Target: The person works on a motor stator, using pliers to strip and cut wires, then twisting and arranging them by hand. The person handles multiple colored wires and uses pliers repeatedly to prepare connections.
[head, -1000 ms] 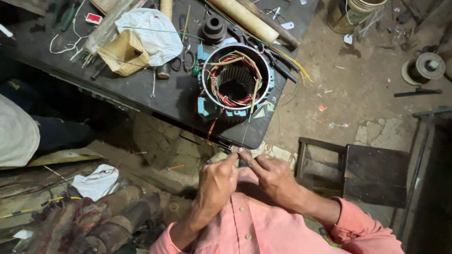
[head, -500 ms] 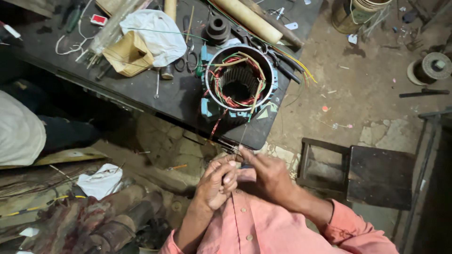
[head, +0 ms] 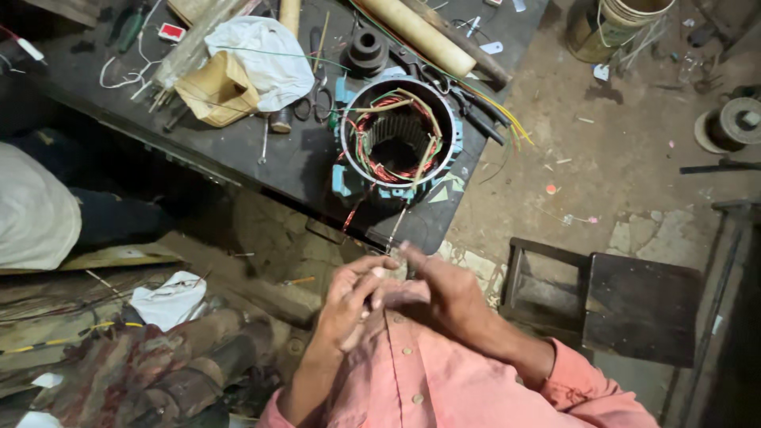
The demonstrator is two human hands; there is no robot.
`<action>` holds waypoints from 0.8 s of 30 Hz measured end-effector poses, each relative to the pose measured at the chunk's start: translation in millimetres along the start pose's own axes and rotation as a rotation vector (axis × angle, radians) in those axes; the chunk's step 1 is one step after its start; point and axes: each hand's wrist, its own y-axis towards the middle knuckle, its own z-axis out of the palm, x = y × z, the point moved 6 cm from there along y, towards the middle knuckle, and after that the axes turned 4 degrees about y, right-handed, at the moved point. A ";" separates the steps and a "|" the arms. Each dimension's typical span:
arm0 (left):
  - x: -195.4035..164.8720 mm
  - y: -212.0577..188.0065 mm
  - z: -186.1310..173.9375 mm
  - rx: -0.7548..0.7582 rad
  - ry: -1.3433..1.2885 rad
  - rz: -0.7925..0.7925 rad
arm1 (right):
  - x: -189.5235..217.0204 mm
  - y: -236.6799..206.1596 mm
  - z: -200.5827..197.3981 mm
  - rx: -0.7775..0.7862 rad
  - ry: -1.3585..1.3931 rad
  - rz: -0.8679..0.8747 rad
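Workbench: the dark, grimy metal-topped workbench fills the upper left, strewn with tools and scraps
Stool: a dark wooden stool stands on the dirt floor to the person's right
Motor stator: the round steel motor stator with red and green copper windings and blue end pieces sits near the bench's front edge, just beyond both hands
Cloth: a crumpled white cloth lies beside a torn brown cardboard box
Left hand: the left hand is half closed, fingers curled against the right; whether it pinches a wire cannot be told
Right hand: the right hand is loosely curled, forefinger stretched toward the stator; any hold cannot be told
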 end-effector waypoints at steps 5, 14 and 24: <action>-76.4 -34.9 27.1 -0.449 1.279 0.955 | -52.9 -10.0 1.6 -0.127 0.439 0.581; -59.1 -16.0 34.7 -0.363 1.994 0.729 | -48.3 -5.4 12.5 -0.191 0.257 0.298; 5.0 8.5 -12.2 -0.117 0.178 0.054 | -56.1 -18.4 35.4 -0.293 0.175 0.055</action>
